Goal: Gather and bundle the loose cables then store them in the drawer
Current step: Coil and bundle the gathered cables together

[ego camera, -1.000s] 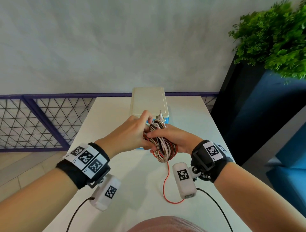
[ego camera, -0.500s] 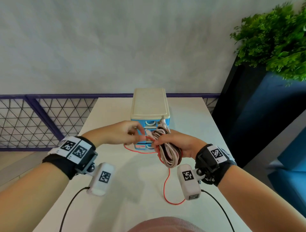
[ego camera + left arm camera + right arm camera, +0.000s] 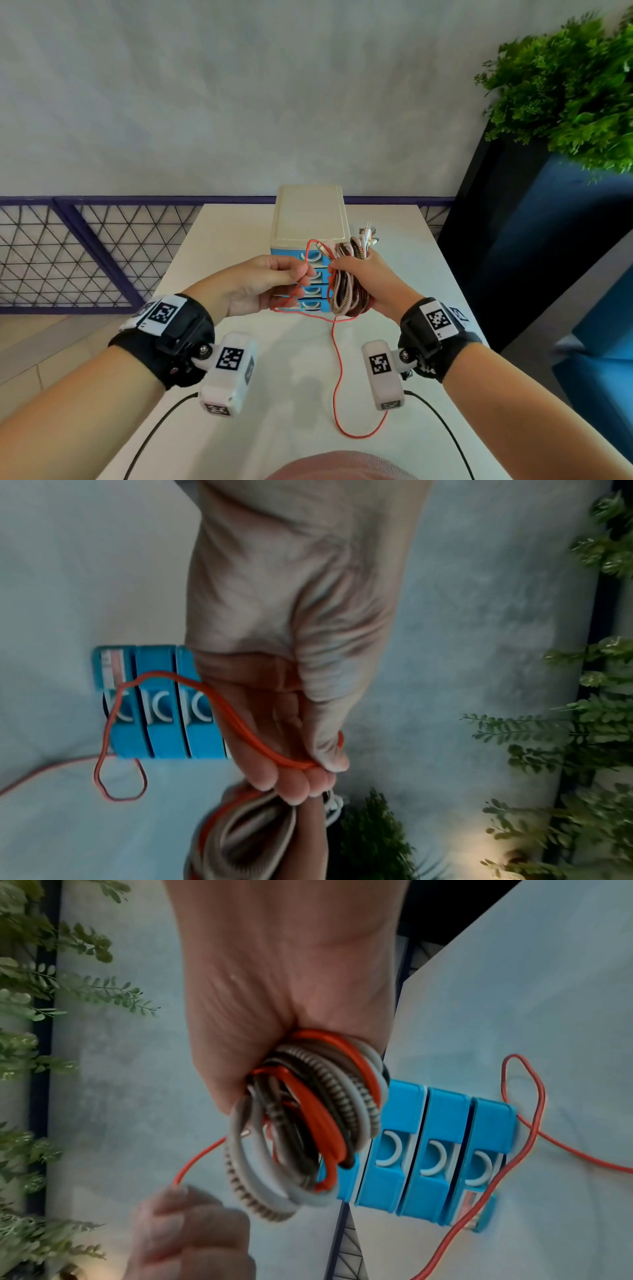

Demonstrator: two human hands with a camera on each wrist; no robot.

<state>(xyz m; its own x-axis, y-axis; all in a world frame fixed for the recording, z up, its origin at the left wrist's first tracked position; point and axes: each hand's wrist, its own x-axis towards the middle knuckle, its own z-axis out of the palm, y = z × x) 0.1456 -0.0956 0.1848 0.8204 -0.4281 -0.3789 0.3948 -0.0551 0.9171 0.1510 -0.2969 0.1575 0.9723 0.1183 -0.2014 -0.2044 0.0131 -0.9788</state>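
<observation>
My right hand (image 3: pixel 356 274) grips a coiled bundle of cables (image 3: pixel 347 294), white, braided and red loops (image 3: pixel 308 1123), held in front of the blue drawer unit (image 3: pixel 310 270). Plug ends (image 3: pixel 367 234) stick up above the fist. My left hand (image 3: pixel 270 286) pinches the loose red cable (image 3: pixel 260 748) between thumb and fingers, just left of the bundle. The red cable's tail (image 3: pixel 339 377) trails down over the white table (image 3: pixel 222 240) and curls near the front edge. The drawer unit (image 3: pixel 435 1153) has a cream top and several shut drawers.
A purple mesh railing (image 3: pixel 85 253) runs behind the table on the left. A dark planter with green foliage (image 3: pixel 565 92) stands at the right. Black leads from the wrist cameras (image 3: pixel 442 428) hang over the table's near part.
My left hand has pulled away leftward from the bundle, drawing out a loop of red cable. The right hand with the bundle has risen a little and shifted right.
</observation>
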